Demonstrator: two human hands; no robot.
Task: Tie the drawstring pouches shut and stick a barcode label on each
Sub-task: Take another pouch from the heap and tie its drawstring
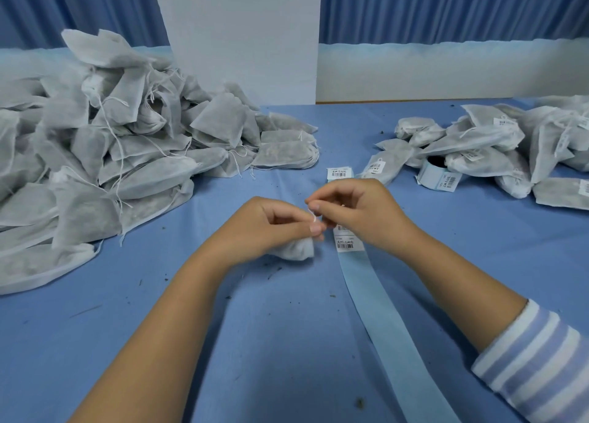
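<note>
A small white drawstring pouch (294, 250) sits under my left hand (271, 225) at the table's middle, mostly hidden by it. My left thumb and fingers pinch the pouch's white drawstring (313, 216). My right hand (357, 214) is just to the right and pinches the same string, a small loop showing between the two hands. A pale blue label strip (379, 311) runs from under my right hand toward the front, with a barcode label (347, 241) on it. Another barcode label (339, 172) lies beyond my hands.
A large heap of unlabelled pouches (111, 148) fills the left side. A pile of labelled pouches (510, 148) lies at the right, with a label roll (438, 174) in front of it. The blue cloth (271, 343) carries dark crumbs. A white pillar (242, 40) stands behind.
</note>
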